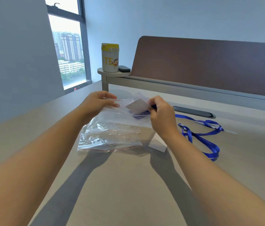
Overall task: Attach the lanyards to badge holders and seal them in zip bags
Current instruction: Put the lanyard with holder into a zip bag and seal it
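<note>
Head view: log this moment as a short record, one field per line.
left hand: left hand pinches the red-lined mouth of the held zip bag
right hand: right hand grips the white badge holder, pushing it into that bag
bag contents: blue lanyard partly inside, under the badge holder
spare zip bags: stacked flat on the table
loose lanyard: on the table, right of the hands
second badge holder: on the table, below the right wrist
seal: not yet closed

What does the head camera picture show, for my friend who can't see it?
Two hands hold a clear zip bag above a table: the left hand grips its mouth, the right hand pushes in a badge holder. Spare bags and blue lanyards lie nearby.
</note>
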